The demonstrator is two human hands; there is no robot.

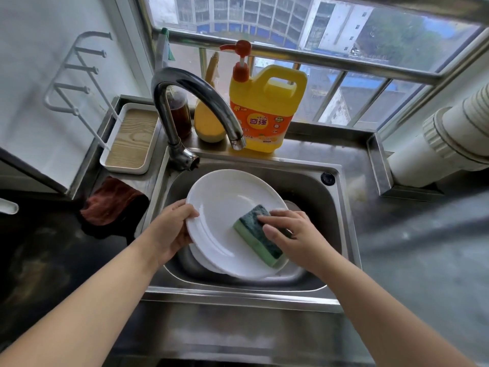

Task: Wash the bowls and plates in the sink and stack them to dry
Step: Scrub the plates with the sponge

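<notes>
over sink (341,207), sponge (258,234) lengthwise upper-left to lower-right

Daylit from window (291,35), edges warped, blurred

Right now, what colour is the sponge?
Dark green on top, lighter green underneath, seen in the head view: sponge.

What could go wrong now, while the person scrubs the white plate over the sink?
1. The left hand holds the plate only at its rim, tilted above the sink. If wet, it may slip from that grip and hit the dishes below.
2. The right hand presses the sponge near the plate's far edge, which may tip it.
3. The faucet hangs close; lifting the plate may knock it.
</notes>
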